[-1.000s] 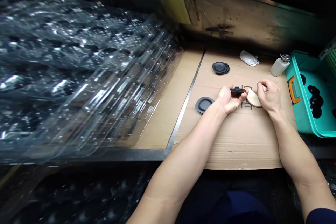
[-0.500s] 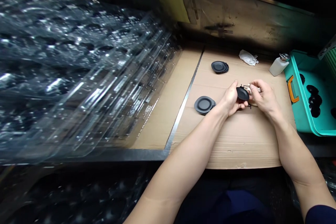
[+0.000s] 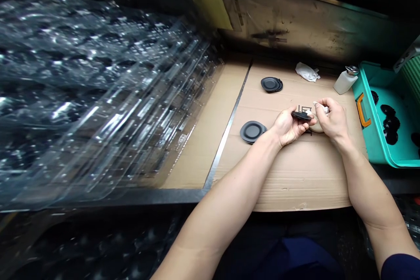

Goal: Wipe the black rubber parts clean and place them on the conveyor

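My left hand holds a round black plastic disc by its edge, tilted so that it shows nearly edge-on. Just to the right, my right hand pinches a small white cloth or tissue, a little apart from the disc. A pale round object lies on the cardboard under my hands, partly hidden. Two small groups of similar black discs rest on the cardboard: the nearer discs beside my left forearm, and the farther discs toward the back.
A crumpled white cloth and a white bottle with a metal top stand at the back. On the right, a teal bin with an orange handle holds several black parts. Stacked clear plastic trays fill the left. Cardboard covers the table.
My left hand has turned the black disc from face-up to nearly edge-on. My right hand with the white cloth has drawn slightly away from it. The view has shifted a little.
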The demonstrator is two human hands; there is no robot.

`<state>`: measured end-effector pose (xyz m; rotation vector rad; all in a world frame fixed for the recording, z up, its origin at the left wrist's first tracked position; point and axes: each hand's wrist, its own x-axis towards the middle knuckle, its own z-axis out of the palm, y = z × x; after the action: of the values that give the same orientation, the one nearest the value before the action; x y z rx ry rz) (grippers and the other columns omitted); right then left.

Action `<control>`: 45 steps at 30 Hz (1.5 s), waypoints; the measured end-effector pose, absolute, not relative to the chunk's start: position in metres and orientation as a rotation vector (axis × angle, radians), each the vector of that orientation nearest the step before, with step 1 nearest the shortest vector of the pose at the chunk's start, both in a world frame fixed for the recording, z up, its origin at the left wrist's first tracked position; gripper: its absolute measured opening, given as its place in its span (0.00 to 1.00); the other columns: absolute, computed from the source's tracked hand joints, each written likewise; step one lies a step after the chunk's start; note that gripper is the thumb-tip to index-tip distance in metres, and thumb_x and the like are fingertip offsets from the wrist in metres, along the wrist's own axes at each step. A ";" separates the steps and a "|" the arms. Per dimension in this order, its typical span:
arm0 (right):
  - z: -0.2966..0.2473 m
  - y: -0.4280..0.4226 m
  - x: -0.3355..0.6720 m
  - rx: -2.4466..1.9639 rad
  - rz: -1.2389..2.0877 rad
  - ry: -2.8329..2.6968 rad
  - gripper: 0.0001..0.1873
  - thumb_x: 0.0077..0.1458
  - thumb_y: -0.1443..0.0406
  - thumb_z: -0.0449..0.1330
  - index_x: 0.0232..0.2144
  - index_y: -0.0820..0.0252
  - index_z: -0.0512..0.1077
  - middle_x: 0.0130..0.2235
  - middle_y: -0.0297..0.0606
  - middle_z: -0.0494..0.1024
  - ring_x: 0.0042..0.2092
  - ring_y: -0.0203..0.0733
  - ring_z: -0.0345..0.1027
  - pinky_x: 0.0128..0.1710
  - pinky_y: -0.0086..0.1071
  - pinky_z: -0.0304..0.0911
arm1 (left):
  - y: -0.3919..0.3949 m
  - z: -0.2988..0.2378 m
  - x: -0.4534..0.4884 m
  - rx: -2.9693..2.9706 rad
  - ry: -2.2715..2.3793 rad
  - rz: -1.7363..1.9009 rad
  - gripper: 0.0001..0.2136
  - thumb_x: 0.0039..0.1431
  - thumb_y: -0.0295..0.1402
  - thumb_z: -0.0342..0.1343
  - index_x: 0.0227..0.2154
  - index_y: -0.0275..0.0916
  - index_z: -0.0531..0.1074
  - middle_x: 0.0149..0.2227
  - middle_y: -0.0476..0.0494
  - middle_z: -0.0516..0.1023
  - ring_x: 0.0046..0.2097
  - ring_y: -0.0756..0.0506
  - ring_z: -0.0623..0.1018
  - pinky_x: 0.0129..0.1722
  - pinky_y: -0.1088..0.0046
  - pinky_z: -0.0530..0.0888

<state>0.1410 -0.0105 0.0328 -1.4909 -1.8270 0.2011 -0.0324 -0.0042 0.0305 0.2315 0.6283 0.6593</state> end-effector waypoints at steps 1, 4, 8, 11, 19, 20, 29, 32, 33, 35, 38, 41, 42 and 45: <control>0.033 -0.011 0.141 -1.490 0.208 -1.837 0.12 0.62 0.56 0.55 0.34 0.57 0.73 0.33 0.38 0.79 0.35 0.42 0.70 0.41 0.34 0.64 | -0.004 0.030 -0.032 0.229 0.634 0.661 0.28 0.76 0.43 0.31 0.45 0.24 0.71 0.26 0.32 0.79 0.18 0.51 0.73 0.16 0.83 0.70; 0.033 -0.011 0.141 -1.492 0.228 -1.871 0.13 0.62 0.56 0.55 0.33 0.57 0.73 0.33 0.38 0.79 0.35 0.42 0.70 0.41 0.34 0.63 | -0.004 0.028 -0.031 0.221 0.654 0.668 0.29 0.76 0.43 0.31 0.47 0.23 0.71 0.25 0.32 0.79 0.18 0.51 0.73 0.16 0.83 0.70; 0.034 -0.012 0.140 -1.494 0.248 -1.898 0.12 0.61 0.57 0.55 0.33 0.57 0.74 0.33 0.38 0.79 0.34 0.42 0.70 0.40 0.34 0.63 | -0.002 0.026 -0.031 0.232 0.658 0.681 0.29 0.76 0.43 0.31 0.48 0.23 0.71 0.25 0.32 0.79 0.18 0.50 0.73 0.16 0.82 0.71; 0.035 -0.013 0.139 -1.512 0.270 -1.908 0.12 0.61 0.57 0.56 0.33 0.57 0.74 0.32 0.38 0.80 0.33 0.41 0.70 0.39 0.33 0.63 | -0.002 0.024 -0.030 0.256 0.667 0.686 0.29 0.76 0.43 0.31 0.48 0.24 0.72 0.25 0.33 0.79 0.18 0.50 0.73 0.17 0.81 0.72; 0.034 -0.015 0.141 -1.488 0.393 -2.126 0.08 0.57 0.64 0.57 0.32 0.57 0.76 0.27 0.33 0.78 0.31 0.40 0.70 0.37 0.32 0.61 | -0.013 0.023 -0.018 0.538 0.810 0.731 0.29 0.75 0.48 0.33 0.38 0.30 0.73 0.21 0.39 0.75 0.17 0.49 0.73 0.15 0.78 0.69; 0.033 -0.015 0.141 -1.482 0.370 -2.170 0.07 0.57 0.65 0.56 0.32 0.56 0.76 0.28 0.34 0.79 0.32 0.41 0.70 0.38 0.32 0.61 | -0.015 0.022 -0.016 0.570 0.842 0.746 0.29 0.76 0.49 0.34 0.37 0.31 0.73 0.20 0.41 0.75 0.17 0.49 0.73 0.15 0.79 0.68; 0.028 -0.014 0.137 -1.532 0.177 -2.301 0.10 0.62 0.66 0.53 0.36 0.58 0.75 0.39 0.44 0.81 0.41 0.46 0.72 0.44 0.34 0.62 | -0.020 0.011 -0.005 0.775 0.973 0.872 0.28 0.75 0.48 0.39 0.29 0.34 0.73 0.15 0.44 0.72 0.16 0.49 0.72 0.15 0.78 0.68; 0.033 -0.016 0.137 -1.590 0.197 -2.345 0.09 0.62 0.66 0.54 0.36 0.58 0.75 0.39 0.43 0.81 0.41 0.46 0.72 0.44 0.34 0.62 | -0.020 0.011 -0.006 0.772 0.983 0.870 0.27 0.75 0.47 0.39 0.29 0.34 0.74 0.16 0.42 0.73 0.16 0.48 0.73 0.16 0.77 0.69; 0.034 -0.017 0.137 -1.600 0.188 -2.347 0.10 0.62 0.66 0.54 0.36 0.58 0.75 0.39 0.43 0.81 0.40 0.46 0.72 0.44 0.34 0.62 | -0.020 0.010 -0.005 0.776 0.993 0.874 0.27 0.75 0.47 0.39 0.28 0.34 0.74 0.16 0.42 0.73 0.16 0.48 0.73 0.16 0.77 0.69; 0.036 -0.017 0.137 -1.600 0.167 -2.335 0.11 0.63 0.66 0.53 0.37 0.58 0.76 0.41 0.44 0.81 0.40 0.45 0.72 0.43 0.34 0.62 | -0.020 0.009 -0.005 0.796 1.000 0.891 0.27 0.75 0.48 0.41 0.28 0.34 0.74 0.16 0.42 0.73 0.16 0.48 0.74 0.16 0.77 0.69; 0.038 -0.017 0.138 -1.615 0.204 -2.327 0.11 0.62 0.66 0.54 0.36 0.58 0.77 0.38 0.42 0.82 0.39 0.45 0.73 0.42 0.33 0.62 | -0.021 0.007 -0.003 0.826 0.984 0.887 0.27 0.73 0.51 0.44 0.29 0.34 0.75 0.16 0.41 0.74 0.16 0.48 0.74 0.17 0.77 0.69; 0.037 -0.018 0.139 -1.625 0.253 -2.302 0.11 0.61 0.65 0.55 0.34 0.57 0.77 0.35 0.40 0.82 0.37 0.44 0.72 0.40 0.32 0.61 | -0.021 0.004 -0.003 0.856 1.001 0.874 0.28 0.73 0.51 0.44 0.29 0.34 0.76 0.17 0.40 0.75 0.16 0.47 0.75 0.17 0.76 0.70; 0.037 -0.018 0.139 -1.608 0.250 -2.279 0.11 0.60 0.65 0.55 0.34 0.57 0.78 0.35 0.40 0.82 0.37 0.43 0.72 0.40 0.31 0.61 | -0.021 0.003 -0.003 0.865 1.010 0.876 0.28 0.73 0.51 0.44 0.28 0.34 0.76 0.17 0.40 0.75 0.17 0.47 0.75 0.17 0.76 0.70; 0.036 -0.017 0.140 -1.571 0.274 -2.235 0.11 0.60 0.64 0.55 0.34 0.56 0.78 0.34 0.38 0.82 0.36 0.42 0.72 0.39 0.31 0.60 | -0.022 0.004 -0.004 0.884 0.983 0.864 0.27 0.73 0.50 0.44 0.29 0.34 0.75 0.18 0.40 0.76 0.17 0.47 0.75 0.18 0.75 0.70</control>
<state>0.1398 -0.0174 0.0364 -1.5707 -2.2352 0.2736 -0.0039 -0.0218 0.0040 0.8844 0.9827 0.8637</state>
